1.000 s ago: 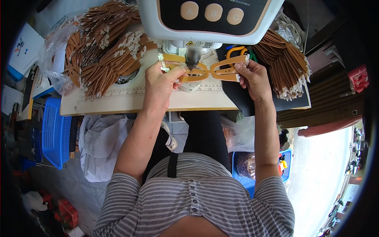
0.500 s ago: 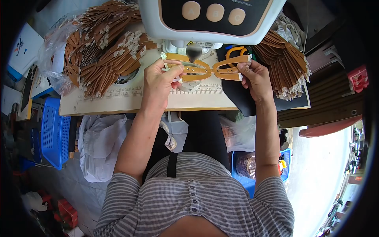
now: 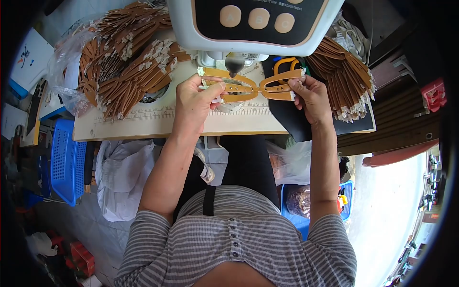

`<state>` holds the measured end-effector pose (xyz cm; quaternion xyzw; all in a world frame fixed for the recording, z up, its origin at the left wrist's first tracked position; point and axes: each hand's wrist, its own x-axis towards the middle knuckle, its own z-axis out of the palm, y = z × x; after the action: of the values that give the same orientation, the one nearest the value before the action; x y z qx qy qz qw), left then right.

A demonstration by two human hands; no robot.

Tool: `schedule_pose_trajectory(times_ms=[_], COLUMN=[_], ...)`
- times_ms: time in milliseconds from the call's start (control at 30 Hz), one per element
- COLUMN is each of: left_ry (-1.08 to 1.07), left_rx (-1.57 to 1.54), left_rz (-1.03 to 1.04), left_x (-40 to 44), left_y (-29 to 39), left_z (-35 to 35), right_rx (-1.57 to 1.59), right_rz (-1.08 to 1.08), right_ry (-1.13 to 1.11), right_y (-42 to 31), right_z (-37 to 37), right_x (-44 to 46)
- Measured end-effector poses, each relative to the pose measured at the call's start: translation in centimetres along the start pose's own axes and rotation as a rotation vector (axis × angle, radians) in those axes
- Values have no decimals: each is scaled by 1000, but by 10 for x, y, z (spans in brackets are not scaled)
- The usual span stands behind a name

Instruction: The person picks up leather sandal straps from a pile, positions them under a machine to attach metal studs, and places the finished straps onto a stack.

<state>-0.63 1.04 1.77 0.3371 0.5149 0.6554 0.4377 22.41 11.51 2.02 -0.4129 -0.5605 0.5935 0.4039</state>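
Note:
A tan strap piece (image 3: 248, 91), leather-like, with several strips meeting at a narrow middle and small metal studs along the centre strips, is stretched between both hands. My left hand (image 3: 195, 98) pinches its left strips, thumb on top, near the pale tabbed ends. My right hand (image 3: 310, 98) grips the right strips the same way, thumb pressed on the centre strip. The piece is held above the worktable, just in front of the sewing-type machine (image 3: 253, 40), whose dark blurred tip (image 3: 234, 66) hangs over the upper left strip.
Heaps of similar brown strap pieces lie on the worktable at left (image 3: 138, 71) and right (image 3: 342, 79). Orange-handled scissors (image 3: 285, 62) lie behind the right hand. A ruler scale (image 3: 162, 114) runs along the table. A blue basket (image 3: 67, 162) stands at lower left.
Both hands still hold the strap piece, which has shifted very slightly. My left hand has moved a touch right and down. The view has tilted a little.

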Motion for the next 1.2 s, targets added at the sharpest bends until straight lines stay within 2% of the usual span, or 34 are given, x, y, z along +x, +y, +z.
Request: schedule_pose_trajectory(times_ms=[300, 367, 400, 467, 500, 567, 667, 733, 800, 867, 967, 1067, 1133, 1167, 1200], left_ry=[-83, -116, -130, -196, -228, -242, -310, -356, -333, -295, 2, 333, 449, 458, 457], left_rx=[18, 6, -1, -12, -18, 21, 24, -34, 166, 325, 601, 932, 1302, 1394, 1472], left_rz=[-44, 63, 117, 350, 465, 508, 475, 353, 389, 442, 684, 755, 741, 659, 578], left_x=[-2, -12, -17, -21, -24, -30, -41, -49, -52, -48, -34, -20, -4, 1, 6], left_y=[2, 2, 1, -5, -7, -7, -13, -13, -5, 6, 23, 52, 57, 56, 54], left_z=[-9, -13, -16, -27, -31, -30, -14, 10, 17, 8, -21, -72, -113, -126, -135], right_rx=[30, 5, -74, -232, -266, -394, -493, -456, -266, -160, -153, -37, -396, -637, -925], right_rz=[-67, -123, -294, -633, -653, -773, -916, -831, -645, -638, -582, -486, -390, -358, -326], right_ry=[2, -12, -29, -66, -92, -63, -6, 59, 165, 340, 563, 596, 639, 585, 679], right_y=[-6, -16, -17, -19, -23, -25, -34, -40, -59, -71, -95, -106, -107, -109, -99], right_z=[0, 1, 0, -1, -2, -4, -21, -45, -60, -81, -101, -117, -130, -129, -153], right_x=[-14, -27, -33, -45, -54, -64, -78, -88, -99, -96, -79, -36, -11, -10, 5])
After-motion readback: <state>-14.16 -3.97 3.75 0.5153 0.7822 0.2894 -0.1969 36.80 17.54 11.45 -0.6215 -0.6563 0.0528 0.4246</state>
